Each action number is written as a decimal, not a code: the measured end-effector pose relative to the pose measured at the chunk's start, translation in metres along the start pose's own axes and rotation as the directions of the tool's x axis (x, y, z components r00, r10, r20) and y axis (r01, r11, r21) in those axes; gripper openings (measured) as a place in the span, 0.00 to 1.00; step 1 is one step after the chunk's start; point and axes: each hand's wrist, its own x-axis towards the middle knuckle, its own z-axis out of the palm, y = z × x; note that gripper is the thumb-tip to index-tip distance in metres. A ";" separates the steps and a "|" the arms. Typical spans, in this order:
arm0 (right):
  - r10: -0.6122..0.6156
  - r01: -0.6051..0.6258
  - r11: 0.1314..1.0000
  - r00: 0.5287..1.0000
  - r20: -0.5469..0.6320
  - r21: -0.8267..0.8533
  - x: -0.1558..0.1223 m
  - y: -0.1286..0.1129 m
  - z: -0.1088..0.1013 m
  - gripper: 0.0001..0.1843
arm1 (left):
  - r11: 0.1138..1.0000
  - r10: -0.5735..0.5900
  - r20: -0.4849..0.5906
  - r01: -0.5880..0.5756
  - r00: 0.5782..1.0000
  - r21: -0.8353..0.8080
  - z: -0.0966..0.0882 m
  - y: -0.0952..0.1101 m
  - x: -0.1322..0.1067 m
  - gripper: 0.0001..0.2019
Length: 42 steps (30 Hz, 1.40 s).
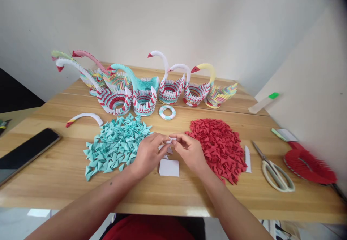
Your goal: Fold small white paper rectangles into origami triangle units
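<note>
A small white piece of paper is pinched between the fingertips of both hands, above the middle of the table. My left hand grips its left side, fingers closed. From the other side, the thumb and forefinger of my right hand close on it. Below the hands lies a small stack of white paper slips, with a few white folded pieces partly hidden behind the fingers. To the left spreads a pile of turquoise folded paper triangles; a pile of red folded paper triangles lies to the right.
Several paper swans stand along the back. A paper ring and a white curved paper neck lie before them. At left is a phone; at right are scissors, a red paper piece and a green-capped tube.
</note>
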 end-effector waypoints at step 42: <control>0.007 -0.007 1.000 0.997 0.070 0.001 0.000 -0.005 -0.003 0.14 | 0.946 -0.127 -0.020 0.115 0.992 -0.302 -0.007 0.005 0.007 0.06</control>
